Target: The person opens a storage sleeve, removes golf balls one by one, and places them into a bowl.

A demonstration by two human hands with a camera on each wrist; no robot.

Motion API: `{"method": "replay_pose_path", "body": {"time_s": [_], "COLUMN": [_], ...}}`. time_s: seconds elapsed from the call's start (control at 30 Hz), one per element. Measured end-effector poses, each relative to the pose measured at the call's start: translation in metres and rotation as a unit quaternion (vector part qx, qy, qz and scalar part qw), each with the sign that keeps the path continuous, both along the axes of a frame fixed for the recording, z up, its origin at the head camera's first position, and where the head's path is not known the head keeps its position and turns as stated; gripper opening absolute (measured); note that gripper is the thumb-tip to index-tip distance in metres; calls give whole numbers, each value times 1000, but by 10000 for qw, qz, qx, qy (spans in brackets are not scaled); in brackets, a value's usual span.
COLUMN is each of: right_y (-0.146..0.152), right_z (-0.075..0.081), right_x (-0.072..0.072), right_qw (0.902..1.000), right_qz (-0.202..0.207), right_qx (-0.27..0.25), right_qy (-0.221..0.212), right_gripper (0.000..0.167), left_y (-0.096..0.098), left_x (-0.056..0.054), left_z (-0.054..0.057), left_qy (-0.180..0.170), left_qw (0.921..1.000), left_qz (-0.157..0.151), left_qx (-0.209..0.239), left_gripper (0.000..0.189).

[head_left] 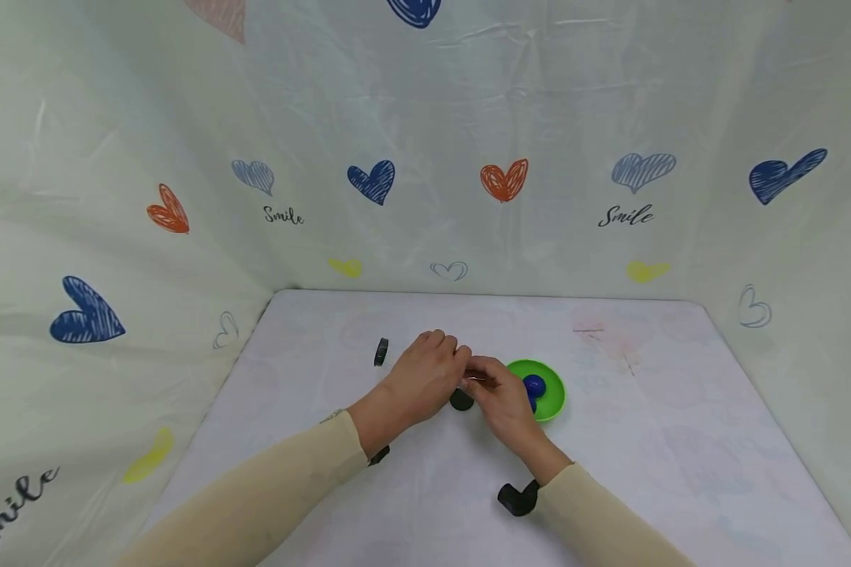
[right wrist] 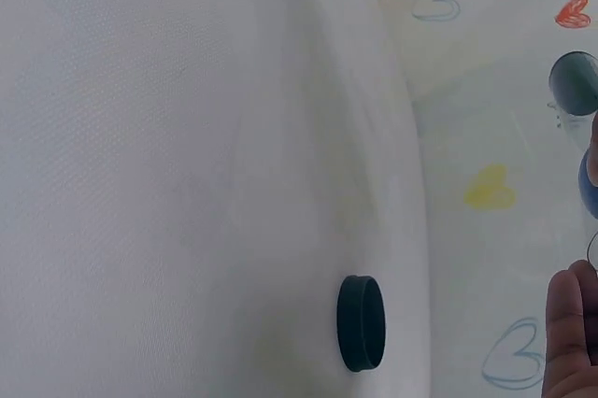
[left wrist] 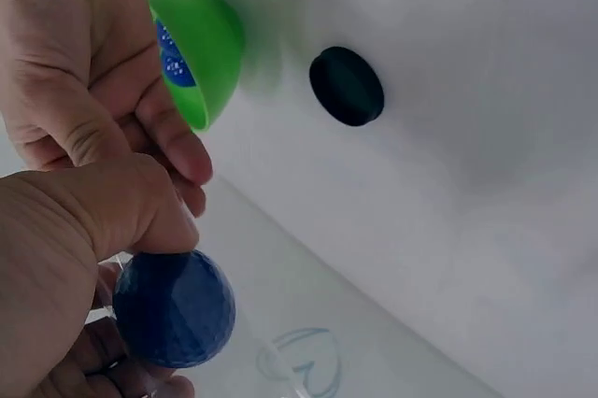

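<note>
My left hand (head_left: 429, 376) grips a clear see-through tube, its thumb (left wrist: 154, 216) lying across the near side. A blue dimpled ball (left wrist: 175, 309) shows inside the tube. At one end of the tube is a dark round piece (right wrist: 574, 84). Close beside it is my right hand (head_left: 498, 400), its fingers loosely bent in the left wrist view, with nothing visible in them. Under the hands a black round cap (head_left: 461, 399) lies on the table. A green bowl (head_left: 555, 403) with blue balls (head_left: 534, 385) stands just beyond the right hand.
A second black cap (head_left: 380, 352) stands on its edge on the white table (head_left: 652, 441), left of my hands. Behind and at both sides hangs a pale curtain (head_left: 425, 102) printed with hearts. Dark cameras (head_left: 518, 499) sit at the wrists.
</note>
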State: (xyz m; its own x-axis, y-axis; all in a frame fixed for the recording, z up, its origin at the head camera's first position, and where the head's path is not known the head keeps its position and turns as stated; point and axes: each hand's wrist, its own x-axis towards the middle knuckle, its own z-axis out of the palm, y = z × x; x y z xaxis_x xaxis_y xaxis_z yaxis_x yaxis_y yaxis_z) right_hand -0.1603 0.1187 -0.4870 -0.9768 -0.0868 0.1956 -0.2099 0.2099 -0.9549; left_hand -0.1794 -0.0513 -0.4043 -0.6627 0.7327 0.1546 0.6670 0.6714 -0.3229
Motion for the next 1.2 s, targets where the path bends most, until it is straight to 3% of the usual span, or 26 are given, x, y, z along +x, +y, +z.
{"method": "replay_pose_path", "body": {"time_s": [0.47,0.87,1.2], "right_y": [-4,-5,-6], "right_z": [-8,-9,-14], "right_x": [0,1,1], "right_qw": [9975,9958,9927], "right_qz": [65,182,281], "right_qx": [-644,-821,-1108], "right_qy": [-291,-372,-383], "right_gripper": [35,37,40], "left_y": [4,4,3], "left_x": [5,7,8], "left_z": [10,10,8], "left_qy": [226,502,457], "left_qw": [9988,9970,9960], "left_qz": [-109,-85,-23], "left_qx": [-409,-583,-773], "left_gripper": [33,32,36]}}
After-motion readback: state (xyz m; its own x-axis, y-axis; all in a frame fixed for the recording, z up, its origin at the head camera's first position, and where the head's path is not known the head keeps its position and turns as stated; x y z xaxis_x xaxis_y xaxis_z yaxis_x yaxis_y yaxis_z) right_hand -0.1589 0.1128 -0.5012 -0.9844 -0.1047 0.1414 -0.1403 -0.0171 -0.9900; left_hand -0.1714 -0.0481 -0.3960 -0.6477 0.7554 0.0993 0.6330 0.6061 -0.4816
